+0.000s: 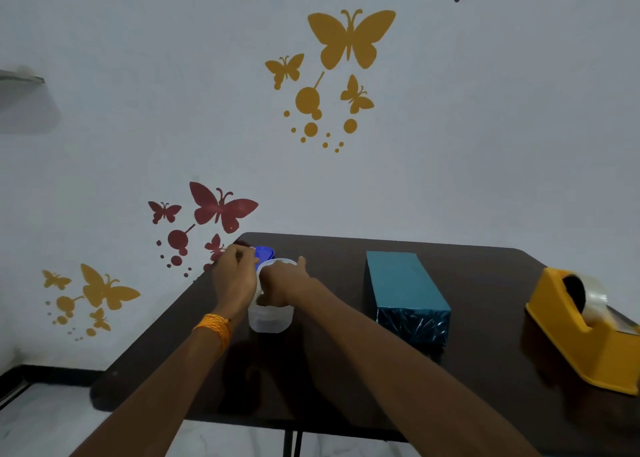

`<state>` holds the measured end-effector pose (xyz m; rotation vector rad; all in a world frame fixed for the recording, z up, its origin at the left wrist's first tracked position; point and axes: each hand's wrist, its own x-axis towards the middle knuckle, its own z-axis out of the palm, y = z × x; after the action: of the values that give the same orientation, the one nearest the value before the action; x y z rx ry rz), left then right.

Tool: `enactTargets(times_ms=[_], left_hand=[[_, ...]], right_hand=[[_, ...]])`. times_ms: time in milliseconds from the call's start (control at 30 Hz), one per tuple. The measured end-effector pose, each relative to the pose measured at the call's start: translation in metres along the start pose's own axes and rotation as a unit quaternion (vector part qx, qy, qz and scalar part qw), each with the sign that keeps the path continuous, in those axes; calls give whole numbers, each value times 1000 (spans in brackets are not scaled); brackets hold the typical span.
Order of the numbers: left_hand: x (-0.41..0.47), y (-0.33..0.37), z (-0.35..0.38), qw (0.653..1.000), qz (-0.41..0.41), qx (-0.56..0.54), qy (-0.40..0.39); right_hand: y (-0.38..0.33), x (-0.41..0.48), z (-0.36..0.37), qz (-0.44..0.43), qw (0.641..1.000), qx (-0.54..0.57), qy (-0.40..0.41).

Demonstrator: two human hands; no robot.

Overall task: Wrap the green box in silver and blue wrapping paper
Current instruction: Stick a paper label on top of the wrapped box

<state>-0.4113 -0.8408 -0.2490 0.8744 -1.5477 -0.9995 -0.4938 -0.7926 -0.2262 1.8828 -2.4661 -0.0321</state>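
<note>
We judge the wrapping barely begun, if begun at all. The green box (398, 280) lies lengthwise on the dark counter (485, 283), and neither hand touches it. Its top looks matte teal. The end facing us glints and looks crinkled, so we cannot say whether that is foil already on it or only a reflection. No loose sheet of silver and blue paper shows anywhere.

Both hands are busy well to the left of the box, at a translucent tub (270, 320). Our left hand (235, 276), with an orange thread band at the wrist, has its fingers curled at the edge of a blue lid (266, 253) just behind the tub and seems to pinch it. Our right hand (282, 282) lies over the tub's mouth with the thumb sticking out. Its fingers dip out of sight, so we cannot tell whether they grip anything.

To the right of the box, apart from it, stands a yellow tape dispenser (571, 335) loaded with clear tape. The frame edge cuts off its near corner.

What the tub holds is hidden by the right hand and the cloudy plastic. As far as we can judge, fetching the paper, folding it round the box and taping it all remain to be done.
</note>
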Motion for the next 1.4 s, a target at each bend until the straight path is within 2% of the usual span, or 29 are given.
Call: enactTargets(times_ms=[133, 333, 433, 633, 867, 967, 1100, 1167, 1233, 1400], left_hand=[[-2, 0, 0, 1000, -7, -14, -2], [-3, 3, -2, 1000, -18, -25, 2], [-5, 5, -2, 999, -17, -30, 4], [-8, 10, -6, 998, -21, -51, 33], [-9, 13, -5, 999, 1, -10, 50], [-12, 16, -2, 999, 5, 13, 32], [-23, 28, 5, 996, -11, -47, -75], [-32, 39, 9, 990, 6, -78, -114], [-38, 50, 14, 988, 5, -96, -123], [-53, 70, 22, 967, -41, -199, -153]], right_hand=[[1, 3, 3, -12, 1000, 2, 23], [0, 6, 2, 5, 1000, -8, -17], [-2, 6, 3, 10, 1000, 2, 2], [3, -1, 4, 70, 988, 122, 72], [13, -5, -5, 118, 948, 256, 150], [25, -15, -10, 115, 918, 330, 189], [39, -43, -18, 101, 826, 493, 254], [46, -59, -19, 71, 800, 528, 277], [51, -71, -20, 59, 776, 564, 276], [68, -94, -30, 31, 672, 708, 215]])
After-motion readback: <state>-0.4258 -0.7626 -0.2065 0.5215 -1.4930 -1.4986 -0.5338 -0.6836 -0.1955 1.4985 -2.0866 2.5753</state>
